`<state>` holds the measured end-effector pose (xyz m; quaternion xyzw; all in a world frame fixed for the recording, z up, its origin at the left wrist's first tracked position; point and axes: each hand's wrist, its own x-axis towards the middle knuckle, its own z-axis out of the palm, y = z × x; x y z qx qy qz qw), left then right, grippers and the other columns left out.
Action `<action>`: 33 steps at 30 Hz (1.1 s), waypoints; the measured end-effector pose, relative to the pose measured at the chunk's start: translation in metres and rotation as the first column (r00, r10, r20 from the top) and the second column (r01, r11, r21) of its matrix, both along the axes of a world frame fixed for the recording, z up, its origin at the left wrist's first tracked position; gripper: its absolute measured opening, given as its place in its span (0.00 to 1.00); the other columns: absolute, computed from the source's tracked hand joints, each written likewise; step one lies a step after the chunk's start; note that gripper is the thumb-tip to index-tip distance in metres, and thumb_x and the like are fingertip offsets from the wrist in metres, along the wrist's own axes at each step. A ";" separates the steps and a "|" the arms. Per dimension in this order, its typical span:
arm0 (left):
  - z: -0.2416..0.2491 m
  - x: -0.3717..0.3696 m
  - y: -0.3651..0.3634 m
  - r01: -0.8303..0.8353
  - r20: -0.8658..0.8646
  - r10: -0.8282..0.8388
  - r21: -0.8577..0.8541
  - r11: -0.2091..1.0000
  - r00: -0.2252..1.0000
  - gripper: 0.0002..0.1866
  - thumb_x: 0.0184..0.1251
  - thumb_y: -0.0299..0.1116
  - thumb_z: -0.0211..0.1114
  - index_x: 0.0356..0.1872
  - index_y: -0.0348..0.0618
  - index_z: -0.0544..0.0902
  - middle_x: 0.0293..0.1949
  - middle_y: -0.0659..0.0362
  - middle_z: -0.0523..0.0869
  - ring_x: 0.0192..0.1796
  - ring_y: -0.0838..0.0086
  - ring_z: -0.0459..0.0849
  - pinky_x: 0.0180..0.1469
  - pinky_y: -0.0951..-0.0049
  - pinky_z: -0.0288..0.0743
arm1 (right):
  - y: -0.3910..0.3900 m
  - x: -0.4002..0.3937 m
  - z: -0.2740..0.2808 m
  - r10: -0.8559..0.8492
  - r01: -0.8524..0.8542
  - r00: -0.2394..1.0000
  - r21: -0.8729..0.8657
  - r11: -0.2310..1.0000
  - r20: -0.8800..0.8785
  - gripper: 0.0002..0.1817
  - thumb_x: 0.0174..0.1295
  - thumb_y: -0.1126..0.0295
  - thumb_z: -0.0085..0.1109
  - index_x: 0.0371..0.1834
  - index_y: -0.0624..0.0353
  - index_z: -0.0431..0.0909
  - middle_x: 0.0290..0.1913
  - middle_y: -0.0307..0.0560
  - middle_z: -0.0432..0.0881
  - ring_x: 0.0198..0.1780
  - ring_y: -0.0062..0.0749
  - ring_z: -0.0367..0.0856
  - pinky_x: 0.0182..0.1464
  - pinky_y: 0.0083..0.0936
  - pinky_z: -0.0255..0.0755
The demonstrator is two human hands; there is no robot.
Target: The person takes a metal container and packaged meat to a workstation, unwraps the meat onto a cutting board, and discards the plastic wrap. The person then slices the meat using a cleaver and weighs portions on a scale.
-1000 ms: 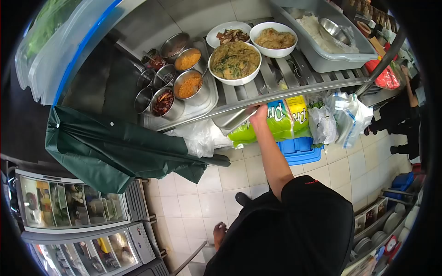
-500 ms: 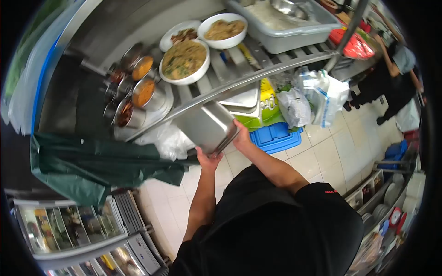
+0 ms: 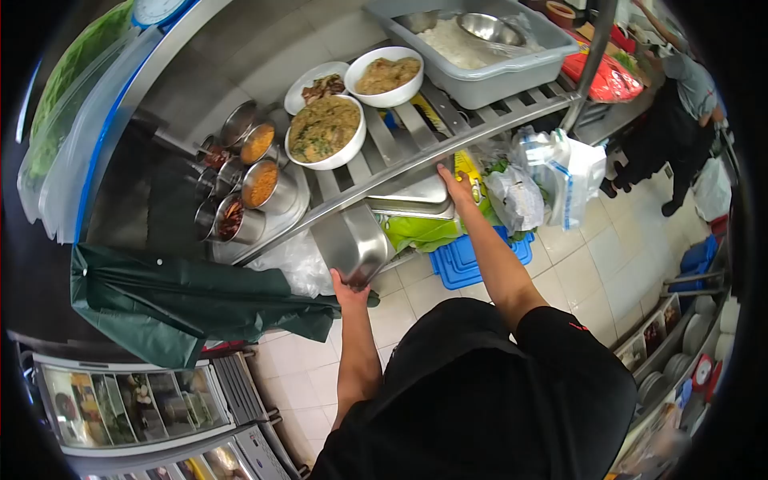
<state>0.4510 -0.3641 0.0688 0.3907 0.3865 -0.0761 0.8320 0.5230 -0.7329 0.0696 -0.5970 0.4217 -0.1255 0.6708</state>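
Below the slatted metal shelf, my left hand (image 3: 350,290) grips the near corner of a deep steel pan (image 3: 353,240). My right hand (image 3: 456,186) is at the right end of a second, flatter steel pan (image 3: 416,194), beside a yellow and green bag (image 3: 424,230); its fingers are partly spread, and whether they hold the pan's rim is unclear. A clear plastic bag (image 3: 294,264) lies left of the deep pan. On the shelf above stand two white bowls of food (image 3: 326,132) and several steel cups (image 3: 260,182) with orange and red contents.
A grey tub (image 3: 488,76) stands on the shelf (image 3: 472,138). White plastic bags (image 3: 564,172) hang at its right end. A blue crate (image 3: 480,258) sits on the floor. Green cloth (image 3: 200,296) drapes at left. A person (image 3: 680,112) stands at the upper right.
My right hand has let go of the deep pan and moved up and right to the flatter pan. My left hand still holds the deep pan, now tilted differently.
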 end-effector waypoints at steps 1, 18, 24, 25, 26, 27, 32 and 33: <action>0.003 -0.007 0.007 -0.010 -0.038 0.010 -0.001 1.000 0.999 0.41 0.57 0.69 0.60 0.66 0.56 0.67 0.69 0.51 0.63 0.70 0.55 0.61 0.66 0.36 0.54 | 0.002 0.006 -0.001 0.006 -0.006 1.000 0.040 0.999 0.009 0.60 0.38 0.42 0.77 0.68 0.73 0.58 0.60 0.63 0.74 0.58 0.43 0.75 0.60 0.30 0.69; -0.070 -0.236 0.111 -0.104 -0.096 0.082 -0.244 0.964 0.992 0.24 0.72 0.43 0.41 0.58 0.42 0.76 0.57 0.52 0.80 0.58 0.57 0.79 0.61 0.54 0.74 | 0.140 0.125 -0.020 -0.264 0.202 0.829 0.175 0.964 0.494 0.43 0.47 0.61 0.76 0.63 0.71 0.64 0.62 0.57 0.72 0.60 0.40 0.71 0.66 0.28 0.64; -0.057 -0.253 0.141 -0.017 -0.011 0.015 -0.220 0.975 1.000 0.24 0.72 0.43 0.41 0.59 0.41 0.76 0.57 0.52 0.80 0.58 0.56 0.78 0.61 0.54 0.73 | 0.185 0.129 0.009 -0.214 0.160 0.901 0.170 0.972 0.378 0.31 0.55 0.55 0.69 0.55 0.65 0.73 0.50 0.50 0.78 0.48 0.36 0.75 0.55 0.31 0.69; -0.056 -0.253 0.147 0.006 0.004 -0.005 -0.217 0.976 1.000 0.24 0.72 0.43 0.41 0.59 0.41 0.76 0.57 0.52 0.80 0.58 0.56 0.78 0.61 0.54 0.73 | 0.188 0.111 0.032 -0.229 0.147 0.902 0.239 0.960 0.366 0.28 0.56 0.54 0.68 0.52 0.64 0.75 0.47 0.48 0.79 0.45 0.35 0.76 0.53 0.31 0.69; -0.057 -0.251 0.154 0.029 0.022 -0.025 -0.218 0.976 0.999 0.24 0.72 0.43 0.41 0.59 0.41 0.76 0.57 0.52 0.80 0.58 0.56 0.78 0.61 0.54 0.73 | 0.190 0.092 0.048 -0.245 0.135 0.902 0.307 0.942 0.355 0.26 0.57 0.53 0.67 0.50 0.62 0.77 0.44 0.46 0.81 0.42 0.34 0.77 0.51 0.32 0.70; -0.057 -0.250 0.161 0.055 0.038 -0.048 -0.220 0.974 0.998 0.24 0.72 0.43 0.41 0.59 0.41 0.76 0.57 0.52 0.80 0.58 0.56 0.78 0.61 0.54 0.73 | 0.181 0.064 0.052 0.011 -0.034 0.951 0.068 0.997 0.309 0.27 0.58 0.52 0.64 0.52 0.63 0.76 0.47 0.49 0.81 0.46 0.36 0.78 0.53 0.32 0.70; -0.056 -0.225 0.181 0.267 0.120 -0.245 -0.237 0.934 0.962 0.24 0.73 0.43 0.41 0.60 0.41 0.75 0.57 0.52 0.79 0.58 0.56 0.78 0.62 0.54 0.73 | 0.175 -0.124 -0.002 0.642 -0.655 0.745 0.017 0.756 0.182 0.17 0.69 0.54 0.51 0.34 0.56 0.78 0.30 0.41 0.80 0.32 0.26 0.79 0.33 0.26 0.73; -0.056 -0.217 0.183 0.330 0.140 -0.304 -0.236 0.914 0.942 0.25 0.73 0.43 0.41 0.60 0.40 0.75 0.57 0.52 0.79 0.58 0.56 0.78 0.62 0.54 0.73 | 0.181 -0.168 0.006 0.653 -0.665 0.747 0.122 0.737 0.130 0.25 0.69 0.44 0.49 0.35 0.57 0.78 0.32 0.44 0.82 0.34 0.28 0.81 0.36 0.27 0.76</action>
